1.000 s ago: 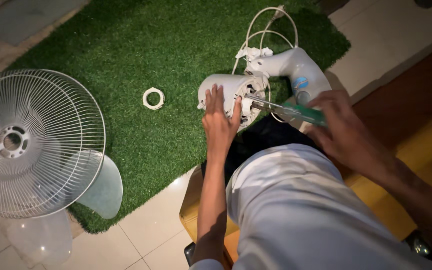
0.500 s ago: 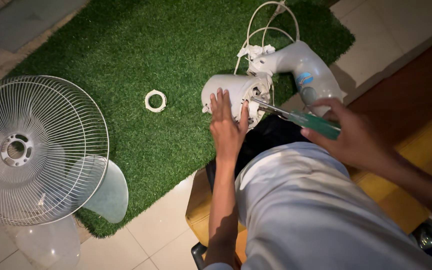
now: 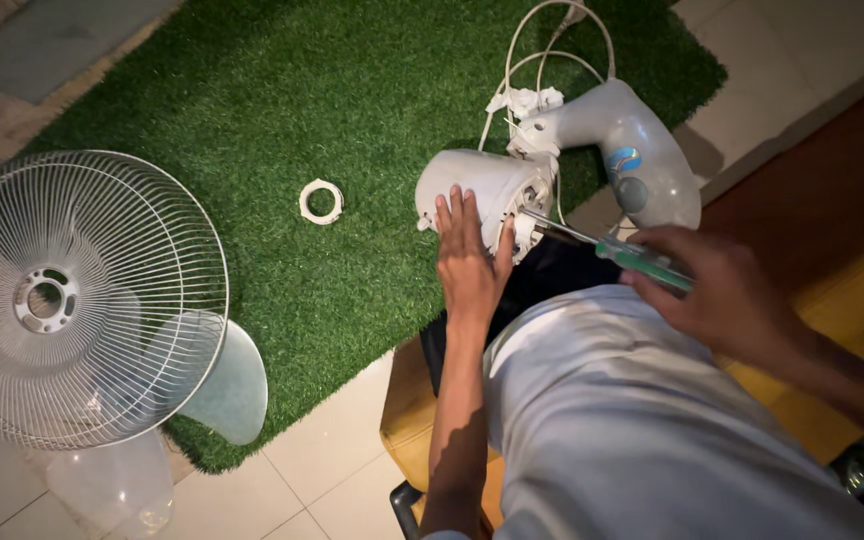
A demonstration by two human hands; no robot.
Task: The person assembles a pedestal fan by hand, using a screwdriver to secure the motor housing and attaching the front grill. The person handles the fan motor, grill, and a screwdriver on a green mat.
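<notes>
Centrally, fan motor housing on green artificial turf, steadied by left hand, fingers spread flat over casing. Right hand closed around green-handled screwdriver, blade tip at motor's open end, angled lower than a second ago. Nearby: wire fan guard, white locking ring, neck.

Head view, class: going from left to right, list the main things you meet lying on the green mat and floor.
Wire fan guard → clear fan blade → small white ring → white motor housing under left hand → green-handled screwdriver in right hand.
</notes>
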